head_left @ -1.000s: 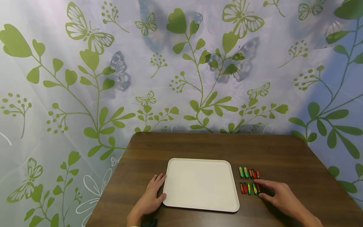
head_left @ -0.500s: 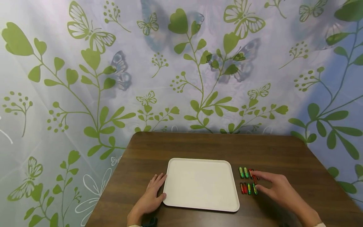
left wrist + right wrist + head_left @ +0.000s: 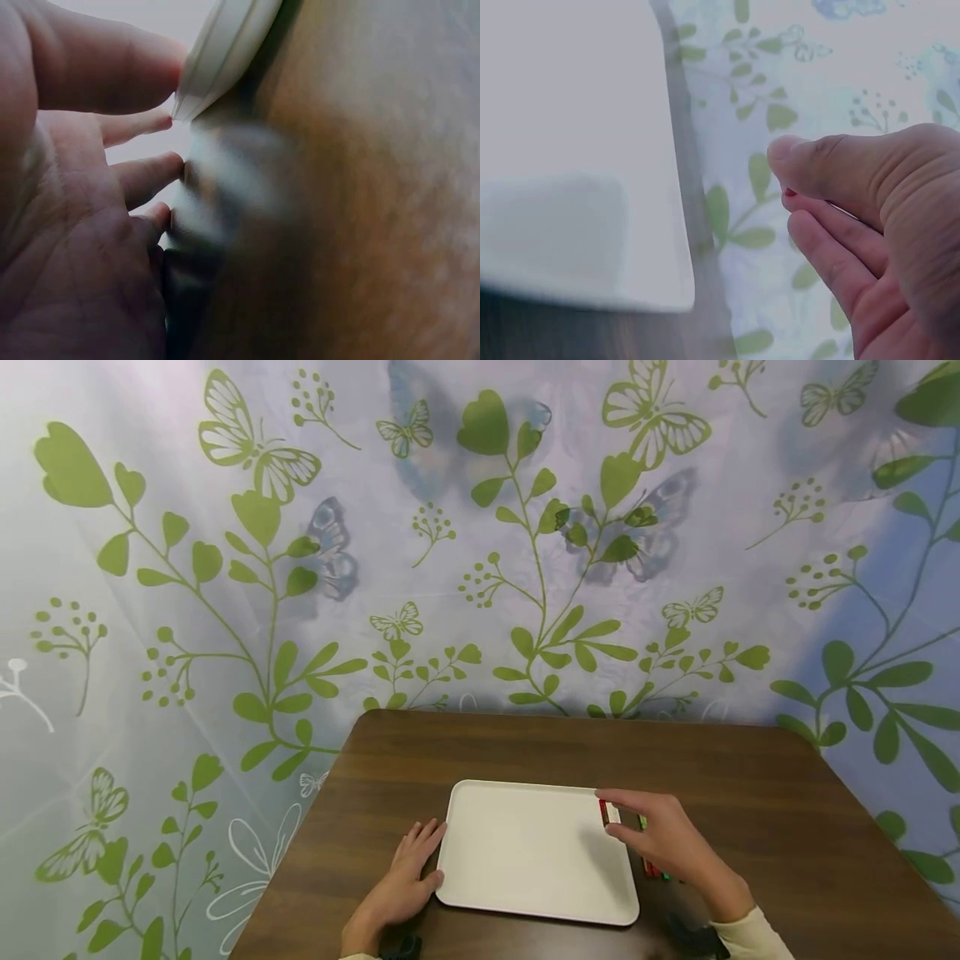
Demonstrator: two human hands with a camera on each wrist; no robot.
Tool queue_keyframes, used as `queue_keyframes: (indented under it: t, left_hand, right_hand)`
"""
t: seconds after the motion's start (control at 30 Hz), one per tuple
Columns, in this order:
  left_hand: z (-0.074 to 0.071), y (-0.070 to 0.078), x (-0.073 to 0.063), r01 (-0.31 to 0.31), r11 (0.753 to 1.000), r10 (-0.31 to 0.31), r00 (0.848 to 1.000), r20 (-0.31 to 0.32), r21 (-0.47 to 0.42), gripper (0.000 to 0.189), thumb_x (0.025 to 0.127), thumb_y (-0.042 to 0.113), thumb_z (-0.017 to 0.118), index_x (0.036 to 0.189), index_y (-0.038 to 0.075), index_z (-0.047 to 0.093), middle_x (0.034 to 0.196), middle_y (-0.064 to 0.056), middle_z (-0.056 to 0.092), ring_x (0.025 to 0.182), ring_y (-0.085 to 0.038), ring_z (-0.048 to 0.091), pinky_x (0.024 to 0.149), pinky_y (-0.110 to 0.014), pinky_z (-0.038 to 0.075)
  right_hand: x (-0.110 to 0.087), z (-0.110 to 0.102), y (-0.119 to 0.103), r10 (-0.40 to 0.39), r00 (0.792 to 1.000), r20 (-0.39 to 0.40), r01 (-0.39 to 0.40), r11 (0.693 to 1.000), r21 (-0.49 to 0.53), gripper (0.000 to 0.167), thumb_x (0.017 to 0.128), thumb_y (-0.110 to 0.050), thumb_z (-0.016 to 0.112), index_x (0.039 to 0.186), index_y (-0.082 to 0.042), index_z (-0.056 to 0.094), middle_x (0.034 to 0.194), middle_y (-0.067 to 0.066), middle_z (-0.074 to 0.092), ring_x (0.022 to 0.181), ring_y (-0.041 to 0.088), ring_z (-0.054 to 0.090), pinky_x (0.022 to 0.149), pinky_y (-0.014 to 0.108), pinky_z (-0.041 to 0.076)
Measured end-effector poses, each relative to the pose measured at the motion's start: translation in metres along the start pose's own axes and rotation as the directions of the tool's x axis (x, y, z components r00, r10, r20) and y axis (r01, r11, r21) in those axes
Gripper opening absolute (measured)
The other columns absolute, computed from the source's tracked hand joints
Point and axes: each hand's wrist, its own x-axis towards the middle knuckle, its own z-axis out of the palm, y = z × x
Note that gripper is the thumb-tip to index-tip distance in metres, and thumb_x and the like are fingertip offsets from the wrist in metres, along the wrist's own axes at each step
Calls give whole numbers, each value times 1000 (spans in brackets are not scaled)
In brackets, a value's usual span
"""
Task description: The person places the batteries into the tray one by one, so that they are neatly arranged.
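The right hand (image 3: 663, 835) pinches a red battery (image 3: 605, 812) by its ends between thumb and finger; it shows over the tray's (image 3: 525, 852) far right corner, height hard to judge. It should be hard, light and prone to roll, so an end-to-end hold suits. The left hand's (image 3: 405, 877) fingers, spread, touch the likely stiff tray's left edge.

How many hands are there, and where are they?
2: the left hand touches the left edge of the pale tray; the right hand, near its right edge, pinches a small red stick.
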Motion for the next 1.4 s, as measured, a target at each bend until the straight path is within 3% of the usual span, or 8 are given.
queue_keyframes:
  t: [0.13, 0.27, 0.57, 0.77, 0.97, 1.17, 1.2, 1.4]
  left_hand:
    - [-1, 3, -2, -11, 1000, 11, 1000, 2, -13, 71, 105, 17, 64, 170, 9, 39, 175, -34, 27, 162, -63, 4, 128, -76, -2]
    - [-2, 5, -2, -26, 1000, 26, 999, 25, -12, 71, 105, 16, 63, 170, 6, 37, 175, -37, 25, 161, -66, 3, 126, -79, -5]
    - [-9, 21, -3, 13, 1000, -14, 998, 59, 11, 72, 103, 9, 61, 170, 0, 35, 175, -36, 24, 164, -62, 2, 126, -80, -4]
    - [-5, 13, -2, 31, 1000, -31, 998, 49, 4, 72, 103, 9, 64, 170, 4, 37, 177, -32, 26, 165, -61, 2, 125, -81, -3]
    - [0, -2, 0, 0, 1000, 0, 1000, 10, 30, 71, 102, 6, 63, 168, 3, 39, 176, -30, 29, 167, -57, 6, 128, -77, -1]
    - [0, -2, 0, 3, 1000, -4, 1000, 14, 24, 70, 102, 8, 64, 168, 3, 40, 177, -30, 27, 167, -57, 5, 131, -69, -3]
    - [0, -2, 0, -11, 1000, 11, 1000, 10, 20, 70, 102, 10, 63, 168, 4, 40, 177, -31, 28, 166, -58, 5, 133, -64, -5]
    - [-1, 2, -4, -86, 996, 86, 996, 13, 9, 69, 105, 17, 62, 169, 4, 38, 173, -39, 26, 159, -68, 6, 133, -67, -9]
  right_hand:
    - [13, 16, -8, 1, 1000, 19, -1, 999, 34, 54, 85, -8, 92, 136, -15, 78, 132, -1, 80, 116, 24, 79, 92, 46, 65]
    - [26, 29, -16, 11, 999, 40, -13, 998, 66, 52, 86, -9, 92, 136, -16, 78, 131, -1, 81, 117, 25, 79, 94, 49, 65]
    - [52, 59, -37, -7, 997, 82, -6, 987, 160, 49, 89, -11, 90, 136, -16, 78, 132, 0, 80, 117, 26, 79, 97, 50, 64]
    - [65, 87, -55, -26, 994, 107, 1, 974, 228, 45, 91, -9, 88, 134, -12, 78, 132, 4, 80, 113, 32, 80, 99, 51, 63]
    - [78, 118, -74, -36, 992, 121, 0, 958, 285, 46, 90, -6, 87, 134, -7, 78, 133, 7, 80, 113, 35, 80, 101, 50, 63]
    - [86, 147, -90, -34, 988, 150, -14, 951, 308, 47, 91, -4, 86, 136, -1, 75, 135, 11, 78, 114, 34, 80, 99, 50, 63]
    - [87, 152, -92, -33, 988, 153, -15, 953, 304, 47, 91, -5, 86, 137, -1, 75, 135, 11, 78, 114, 34, 80, 99, 50, 64]
    - [91, 177, -103, -46, 983, 176, 0, 968, 253, 46, 90, -4, 86, 135, -1, 75, 132, 12, 79, 109, 32, 81, 95, 47, 65]
